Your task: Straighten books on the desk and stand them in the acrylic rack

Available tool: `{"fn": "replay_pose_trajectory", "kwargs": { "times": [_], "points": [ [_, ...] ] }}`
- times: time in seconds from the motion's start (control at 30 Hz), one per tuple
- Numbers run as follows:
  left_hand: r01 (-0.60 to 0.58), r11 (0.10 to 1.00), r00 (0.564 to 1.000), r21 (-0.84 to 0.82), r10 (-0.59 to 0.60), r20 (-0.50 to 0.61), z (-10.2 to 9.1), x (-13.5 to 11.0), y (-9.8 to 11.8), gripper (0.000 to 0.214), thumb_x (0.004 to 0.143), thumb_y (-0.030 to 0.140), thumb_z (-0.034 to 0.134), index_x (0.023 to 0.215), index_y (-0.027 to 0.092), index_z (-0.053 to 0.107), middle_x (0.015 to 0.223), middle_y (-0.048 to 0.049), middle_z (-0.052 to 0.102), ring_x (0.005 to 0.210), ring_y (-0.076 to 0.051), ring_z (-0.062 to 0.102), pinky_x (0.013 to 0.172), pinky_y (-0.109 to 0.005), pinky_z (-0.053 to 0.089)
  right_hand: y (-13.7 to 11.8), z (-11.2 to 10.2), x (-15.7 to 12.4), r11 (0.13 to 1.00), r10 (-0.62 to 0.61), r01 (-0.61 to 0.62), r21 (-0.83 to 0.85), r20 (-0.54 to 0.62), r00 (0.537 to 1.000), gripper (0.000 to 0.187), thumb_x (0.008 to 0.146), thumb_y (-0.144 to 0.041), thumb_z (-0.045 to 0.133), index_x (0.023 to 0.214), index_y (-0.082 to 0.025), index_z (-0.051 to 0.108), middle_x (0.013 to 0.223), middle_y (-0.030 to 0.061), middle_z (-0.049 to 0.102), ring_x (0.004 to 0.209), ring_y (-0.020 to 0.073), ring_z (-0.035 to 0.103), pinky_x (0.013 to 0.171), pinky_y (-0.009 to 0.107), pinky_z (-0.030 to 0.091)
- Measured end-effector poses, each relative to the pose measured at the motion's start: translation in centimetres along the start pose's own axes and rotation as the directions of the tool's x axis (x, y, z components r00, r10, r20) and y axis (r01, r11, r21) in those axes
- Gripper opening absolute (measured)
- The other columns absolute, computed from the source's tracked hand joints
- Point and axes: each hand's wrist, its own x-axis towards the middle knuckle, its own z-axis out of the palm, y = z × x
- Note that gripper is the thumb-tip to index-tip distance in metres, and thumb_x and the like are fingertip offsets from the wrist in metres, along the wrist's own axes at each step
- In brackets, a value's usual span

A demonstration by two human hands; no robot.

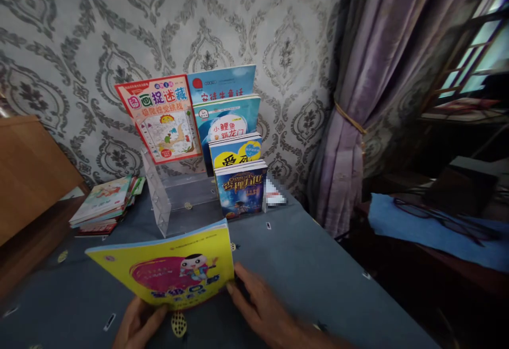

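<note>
Both of my hands grip a thin yellow book (119,259) with a cartoon figure on its cover, tilted above the table. My left hand (139,322) pinches its lower left edge, and my right hand (260,296) closes on its right edge. Beyond it stands a clear stepped book rack (159,200). Its right side carries a dark blue book (240,192) in front, then a blue-and-yellow book (237,151), a teal book (226,121) and a blue book (222,81) at the back. A red-bordered picture book (163,121) leans upright at the rack's back left.
A stack of books (103,203) lies left of the rack, near a wooden panel (35,174). The patterned wall stands behind the table (302,264). Right of the table, a tied purple curtain (338,153) hangs, and glasses (437,216) rest on a blue cloth (397,227).
</note>
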Motion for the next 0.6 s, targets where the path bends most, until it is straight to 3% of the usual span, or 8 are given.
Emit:
{"fn": "replay_pose_trajectory", "kwargs": {
  "times": [0.2,0.33,0.47,0.57,0.6],
  "points": [
    [-0.040,0.999,0.999,0.003,0.040,0.008,0.4,-0.1,-0.3,0.059,0.055,0.067,0.084,0.090,0.021,0.073,0.098,-0.0088,0.079,0.103,-0.034,0.071,0.090,-0.040,0.060,-1.1,-0.5,0.2,1.000,-0.002,0.002,0.003,-0.013,1.000,0.023,0.099,-0.037,0.042,0.100,-0.024,0.060,0.096,0.0064,0.070,0.088,0.0197,0.066,0.083,0.033,0.056],
    [-0.134,0.991,0.990,0.015,0.135,-0.046,0.0,-0.1,-0.2,0.061,0.063,0.067,0.080,0.103,0.022,0.072,0.109,-0.0089,0.076,0.112,-0.033,0.068,0.098,-0.039,0.056,-2.3,-1.4,0.4,1.000,0.014,-0.012,0.016,-0.083,0.996,0.029,0.100,-0.042,0.042,0.114,-0.025,0.062,0.110,0.0079,0.071,0.095,0.0198,0.067,0.084,0.032,0.056],
    [-0.253,0.961,0.965,0.108,0.259,-0.038,-1.7,0.2,1.6,0.062,0.067,0.063,0.079,0.113,0.022,0.071,0.113,-0.0090,0.075,0.112,-0.031,0.068,0.096,-0.035,0.057,-3.2,-2.5,1.1,1.000,0.013,-0.014,-0.016,-0.086,0.996,0.033,0.100,-0.044,0.043,0.118,-0.025,0.063,0.113,0.0079,0.072,0.094,0.0195,0.068,0.086,0.032,0.057],
    [-0.315,0.933,0.948,0.174,0.316,0.026,-2.1,0.1,3.3,0.054,0.071,0.060,0.077,0.110,0.023,0.072,0.113,-0.0090,0.075,0.105,-0.030,0.069,0.088,-0.031,0.059,-3.6,-2.9,1.8,0.998,-0.051,0.048,-0.036,-0.073,0.996,0.031,0.099,-0.045,0.044,0.110,-0.026,0.065,0.105,0.0069,0.073,0.091,0.0207,0.069,0.085,0.034,0.057],
    [-0.333,0.925,0.941,0.183,0.338,0.003,-2.0,-0.1,3.7,0.052,0.074,0.060,0.074,0.110,0.023,0.072,0.113,-0.0089,0.075,0.104,-0.029,0.069,0.084,-0.030,0.059,-3.7,-2.9,2.1,0.997,-0.072,0.070,-0.037,-0.071,0.995,0.030,0.099,-0.045,0.044,0.106,-0.026,0.066,0.101,0.0067,0.073,0.090,0.0211,0.069,0.083,0.035,0.057]
  ]
}}
